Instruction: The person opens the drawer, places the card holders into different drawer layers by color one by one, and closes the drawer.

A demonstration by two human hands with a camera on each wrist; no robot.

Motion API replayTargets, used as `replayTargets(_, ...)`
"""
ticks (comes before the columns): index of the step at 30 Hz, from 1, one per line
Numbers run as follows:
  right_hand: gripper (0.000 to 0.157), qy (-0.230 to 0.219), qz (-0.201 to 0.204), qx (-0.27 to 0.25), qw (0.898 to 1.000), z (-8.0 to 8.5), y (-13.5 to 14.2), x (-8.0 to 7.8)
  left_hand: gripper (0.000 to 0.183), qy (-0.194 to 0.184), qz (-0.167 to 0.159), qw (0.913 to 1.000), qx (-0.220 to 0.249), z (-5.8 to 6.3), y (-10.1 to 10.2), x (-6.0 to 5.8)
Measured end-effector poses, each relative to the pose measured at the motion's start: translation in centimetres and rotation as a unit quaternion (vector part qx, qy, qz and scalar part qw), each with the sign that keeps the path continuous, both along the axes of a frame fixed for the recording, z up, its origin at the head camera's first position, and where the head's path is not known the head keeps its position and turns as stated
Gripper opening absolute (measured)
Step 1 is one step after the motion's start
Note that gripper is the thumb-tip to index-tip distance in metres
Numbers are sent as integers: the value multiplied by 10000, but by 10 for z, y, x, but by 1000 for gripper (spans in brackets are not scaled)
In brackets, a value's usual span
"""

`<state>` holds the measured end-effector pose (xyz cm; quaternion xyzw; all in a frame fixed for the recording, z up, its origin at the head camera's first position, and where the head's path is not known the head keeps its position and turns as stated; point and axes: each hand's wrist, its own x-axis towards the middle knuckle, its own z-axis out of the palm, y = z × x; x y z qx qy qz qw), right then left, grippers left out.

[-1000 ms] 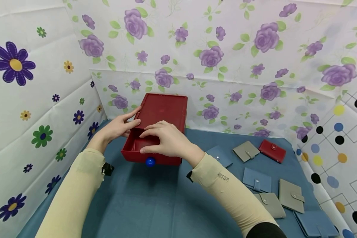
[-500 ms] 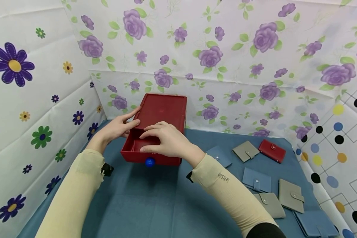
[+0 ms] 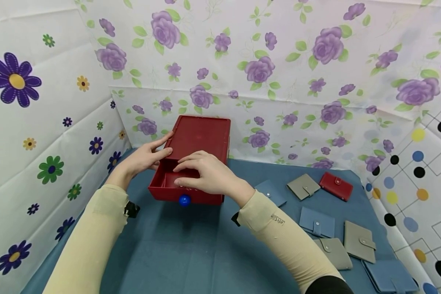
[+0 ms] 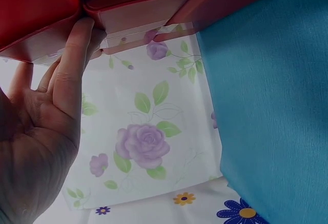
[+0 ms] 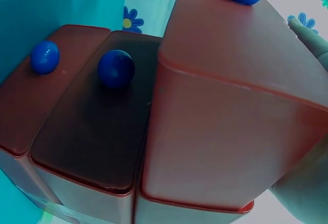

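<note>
A red drawer cabinet (image 3: pixel 200 136) stands near the back wall, its top drawer (image 3: pixel 209 199) pulled out. That drawer carries a blue knob (image 3: pixel 184 200). My left hand (image 3: pixel 143 157) steadies the cabinet's left side, thumb on the top edge and fingers extended along the side. My right hand (image 3: pixel 209 173) arches over the drawer, thumb near the front rim and fingertips over the inside, with a gap between thumb and index finger. The part of the drawer under my palm is hidden. Two lower drawers, each with a blue knob (image 5: pixel 117 68), show closed in the right wrist view.
Several snap wallets lie on the blue cloth (image 3: pixel 183 253) to the right: a red one (image 3: pixel 336 186), grey ones such as this grey wallet (image 3: pixel 360 241), and blue ones such as this blue wallet (image 3: pixel 317 221). Flowered sheets (image 3: pixel 257 41) hang behind and at the left.
My right hand has shifted very slightly to the right over the drawer. The left hand and cabinet keep their places.
</note>
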<state>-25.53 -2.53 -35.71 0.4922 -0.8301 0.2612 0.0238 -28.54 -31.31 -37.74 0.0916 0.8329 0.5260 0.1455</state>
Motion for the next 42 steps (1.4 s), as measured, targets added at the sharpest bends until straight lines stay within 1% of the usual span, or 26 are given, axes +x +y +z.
replayTargets(8,39,-255,175,-284,9991,1,5,1,73,-10,2,10000,35,0,1,0)
replayTargets(14,38,-263,228,-365,9987,2,6,1,74,-12,-17,10000,78,-1,1,0)
replayTargets(21,36,-169,274,-496,9983,2,11,1,74,-12,8,10000,47,1,1,0)
replayTargets(34,33,-135,300,-1095,9934,-4,21,3,73,-98,108,9999,14,-1,0,0)
replayTargets(38,31,-13,300,-1287,9912,-7,26,2,73,-77,135,9999,20,0,0,1)
replayTargets(42,30,143,199,-1512,9882,-12,37,3,73,-74,130,9999,15,-1,0,0)
